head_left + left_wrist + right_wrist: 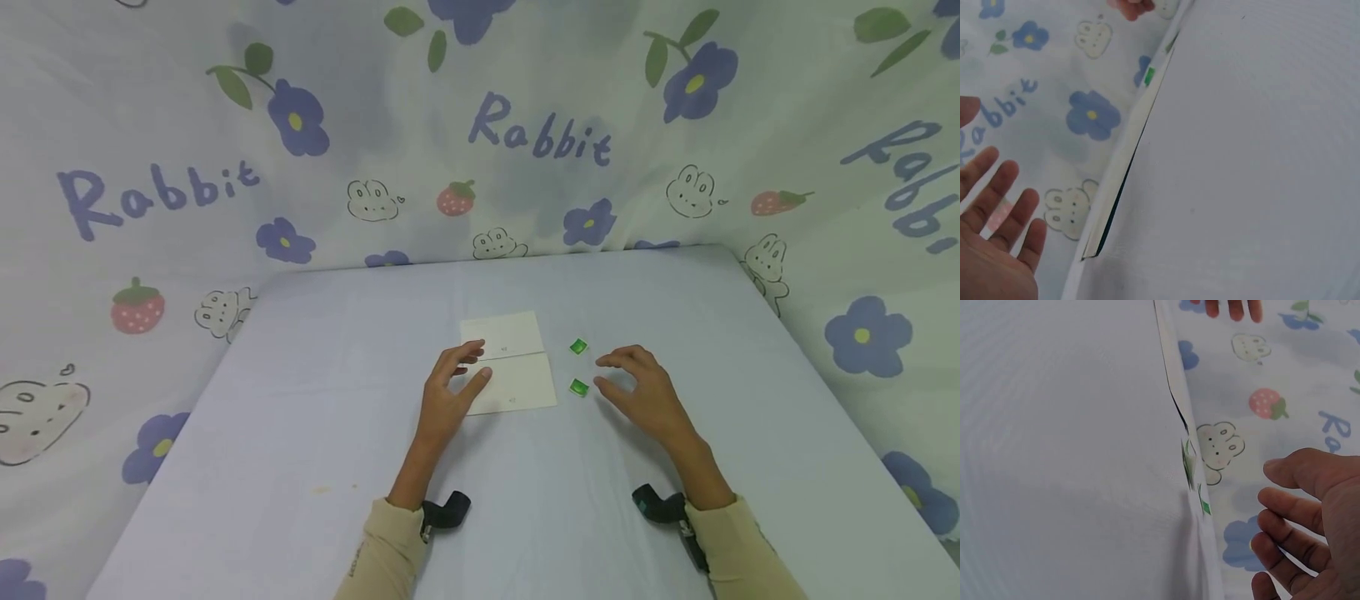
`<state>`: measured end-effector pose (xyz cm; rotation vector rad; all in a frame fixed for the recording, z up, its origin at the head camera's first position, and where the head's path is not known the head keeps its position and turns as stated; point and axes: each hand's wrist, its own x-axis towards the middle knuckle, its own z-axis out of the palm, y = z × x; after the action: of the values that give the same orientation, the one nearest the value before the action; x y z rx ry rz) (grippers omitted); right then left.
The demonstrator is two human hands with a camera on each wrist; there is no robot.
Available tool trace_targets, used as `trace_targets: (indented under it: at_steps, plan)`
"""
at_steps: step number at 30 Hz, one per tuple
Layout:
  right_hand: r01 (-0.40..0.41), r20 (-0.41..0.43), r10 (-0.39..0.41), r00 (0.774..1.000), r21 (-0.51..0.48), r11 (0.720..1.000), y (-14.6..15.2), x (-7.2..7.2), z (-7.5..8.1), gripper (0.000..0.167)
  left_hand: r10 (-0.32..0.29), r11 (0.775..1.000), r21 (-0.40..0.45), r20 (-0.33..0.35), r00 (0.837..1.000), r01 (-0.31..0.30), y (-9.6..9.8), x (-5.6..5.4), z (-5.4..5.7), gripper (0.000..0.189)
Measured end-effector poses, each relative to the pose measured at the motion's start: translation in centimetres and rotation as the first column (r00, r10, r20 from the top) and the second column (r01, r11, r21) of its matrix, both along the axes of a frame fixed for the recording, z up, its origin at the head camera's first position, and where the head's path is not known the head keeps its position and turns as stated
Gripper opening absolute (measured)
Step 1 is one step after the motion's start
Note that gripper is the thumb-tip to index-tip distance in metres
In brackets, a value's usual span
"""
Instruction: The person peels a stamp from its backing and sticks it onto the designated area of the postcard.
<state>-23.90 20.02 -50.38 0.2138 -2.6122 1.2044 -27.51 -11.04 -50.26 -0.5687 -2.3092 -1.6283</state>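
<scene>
A cream folded card point(517, 383) lies spread on the white table, a crease across its middle and a small faint mark on each half. Over its left edge hovers my left hand point(450, 392), thumb and fingers apart and nothing between them. Two small green squares point(578, 347) lie just right of the card, one behind the other. Close to their right is my right hand point(645, 392), fingers spread from the thumb and holding nothing. Seen edge-on in the left wrist view, the card point(1124, 150) shows a dark underside along its near edge.
A white cloth point(315, 392) covers the table, with small yellowish stains point(322, 490) at the front left. Behind and at the sides hangs a curtain point(420, 125) printed with rabbits, flowers and strawberries. Black wrist cameras point(447, 510) sit at both sleeve cuffs.
</scene>
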Motion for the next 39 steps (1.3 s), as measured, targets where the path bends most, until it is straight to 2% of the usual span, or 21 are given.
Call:
trace_targets:
  at_steps: [10, 20, 29, 34, 39]
  plan:
    - [-0.026, -0.01, 0.026, 1.0, 0.005, 1.0, 0.0, -0.3, 0.0, 0.027, -0.041, 0.999, 0.033, -0.012, 0.999, 0.041, 1.3, 0.2, 0.3, 0.043]
    - [-0.028, -0.004, 0.028, 1.0, 0.007, 1.0, -0.1, -0.2, -0.3, 0.026, -0.042, 0.999, -0.01, -0.012, 0.999, 0.042, 2.1, 0.5, 0.1, 0.042]
    - [-0.035, 0.004, 0.035, 0.999, 0.006, 0.999, 0.0, -0.1, -0.7, 0.025, -0.077, 0.996, 0.052, -0.003, 0.997, 0.077, 2.9, 0.7, -0.1, 0.041]
    - [-0.039, -0.005, 0.039, 0.999, 0.003, 0.999, 0.1, -0.1, -0.8, 0.025, -0.071, 0.997, 0.018, 0.013, 0.997, 0.071, 3.3, 0.6, -0.4, 0.042]
    - [-0.047, -0.016, 0.047, 0.999, 0.002, 0.999, 0.0, -0.2, -0.6, 0.026, -0.067, 0.998, 0.008, -0.003, 0.998, 0.067, 3.4, 0.5, -0.4, 0.042]
